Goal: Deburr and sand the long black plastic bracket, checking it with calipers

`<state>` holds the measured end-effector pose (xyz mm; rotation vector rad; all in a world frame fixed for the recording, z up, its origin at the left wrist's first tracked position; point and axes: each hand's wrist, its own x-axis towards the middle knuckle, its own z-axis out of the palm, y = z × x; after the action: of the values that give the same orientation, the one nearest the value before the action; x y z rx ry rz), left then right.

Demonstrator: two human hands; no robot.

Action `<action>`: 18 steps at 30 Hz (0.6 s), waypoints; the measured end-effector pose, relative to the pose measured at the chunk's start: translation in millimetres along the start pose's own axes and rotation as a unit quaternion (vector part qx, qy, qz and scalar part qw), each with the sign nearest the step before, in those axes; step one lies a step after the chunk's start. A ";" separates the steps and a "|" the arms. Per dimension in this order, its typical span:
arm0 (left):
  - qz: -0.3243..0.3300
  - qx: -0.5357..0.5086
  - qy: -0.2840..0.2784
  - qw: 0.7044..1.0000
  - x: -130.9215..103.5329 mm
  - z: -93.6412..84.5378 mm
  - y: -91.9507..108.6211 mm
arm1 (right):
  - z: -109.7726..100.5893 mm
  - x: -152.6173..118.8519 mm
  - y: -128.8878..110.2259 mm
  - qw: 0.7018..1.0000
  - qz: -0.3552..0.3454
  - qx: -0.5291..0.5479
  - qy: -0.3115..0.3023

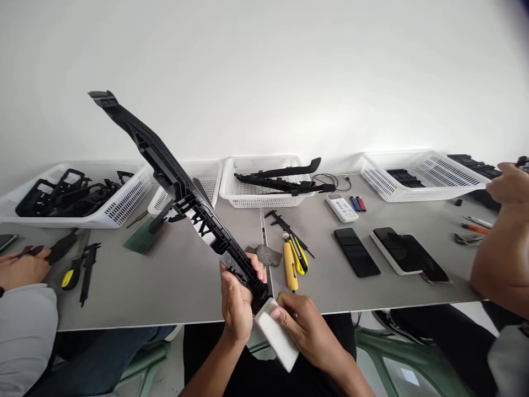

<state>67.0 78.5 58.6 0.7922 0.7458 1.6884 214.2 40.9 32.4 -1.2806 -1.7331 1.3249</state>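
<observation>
A long black plastic trim part [165,165] slants from the middle up toward the upper left, its ribbed side showing. Around its lower end my left hand [238,303] is closed. My right hand [308,328] grips a white foam block [279,336], which meets the part's bottom end near the table edge. Just beyond my hands lie a dark grey cloth-like piece [264,255], a yellow-handled tool [290,267], a yellow utility knife [301,256] and black calipers [285,223].
White baskets hold black parts: one left [124,207], one middle [258,201], one right [392,190]. Phones, including a black one [356,252], lie on the grey table [165,292] beside a white device [341,208]. Co-workers' arms reach in at left [25,309] and right [502,253].
</observation>
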 end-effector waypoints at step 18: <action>-0.176 -0.083 0.080 0.978 -15.1 10.9 11.0 | 24.8 -9.2 1.1 0.979 0.011 0.119 0.166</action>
<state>72.7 62.3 71.8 0.3842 0.7920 1.4793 196.2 23.4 24.3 -1.2990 -1.2945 1.2075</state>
